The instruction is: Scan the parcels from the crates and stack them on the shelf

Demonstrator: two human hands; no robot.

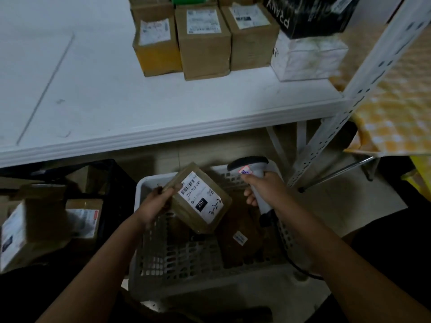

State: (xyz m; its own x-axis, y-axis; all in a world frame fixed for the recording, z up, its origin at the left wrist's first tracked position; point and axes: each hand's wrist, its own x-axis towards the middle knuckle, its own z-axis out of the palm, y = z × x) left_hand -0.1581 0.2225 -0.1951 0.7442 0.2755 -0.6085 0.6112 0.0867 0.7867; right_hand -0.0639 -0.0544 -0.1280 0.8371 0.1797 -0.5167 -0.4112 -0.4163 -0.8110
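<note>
Left hand (158, 201) grips brown labelled cardboard parcel (200, 201) over grey perforated plastic crate (186, 259); right hand (265, 190) clasps white handheld barcode scanner (254, 173) just beside the parcel, below white shelf (163, 131) edge.

Labels on shelf boxes (203, 40), upper centre: print too blurred to read. Black box (310, 15), upper right, cut by top edge. Lower-left carton (21, 231) motion-blurred, cut by left edge. Scanner (254, 180) handle hidden inside right hand (265, 190). Dark crate (112, 180) contents indistinct.

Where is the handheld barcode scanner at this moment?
The white handheld barcode scanner is in the right hand, right of the brown labelled parcel, above the grey crate.
</note>
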